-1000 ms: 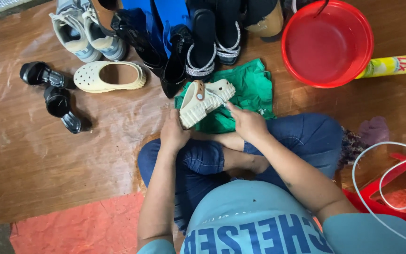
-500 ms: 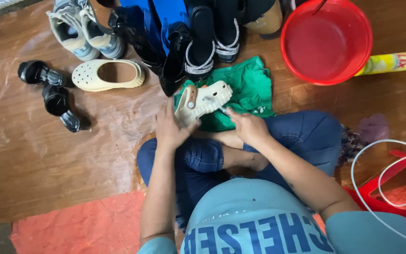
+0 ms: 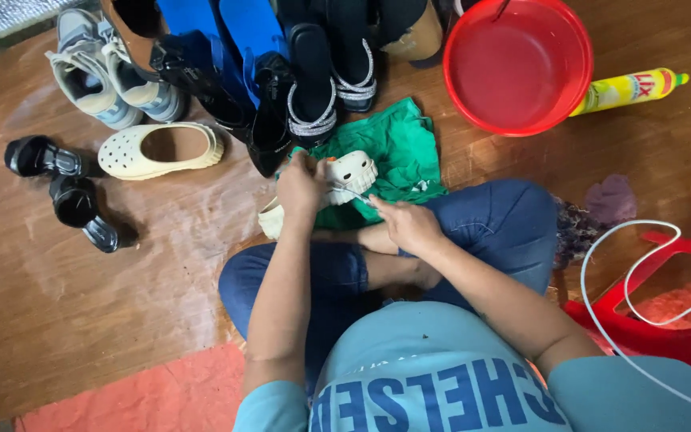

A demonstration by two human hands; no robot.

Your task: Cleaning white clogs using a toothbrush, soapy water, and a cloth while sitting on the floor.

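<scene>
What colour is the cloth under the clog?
Green; the head view shows the cloth under the cream clog.

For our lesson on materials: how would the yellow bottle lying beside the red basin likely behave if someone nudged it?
The yellow bottle lies on its side on the smooth floor, so it would probably roll. It looks like thin plastic, likely light and slightly squeezable. The red basin next to it might stop a roll that way.
</scene>
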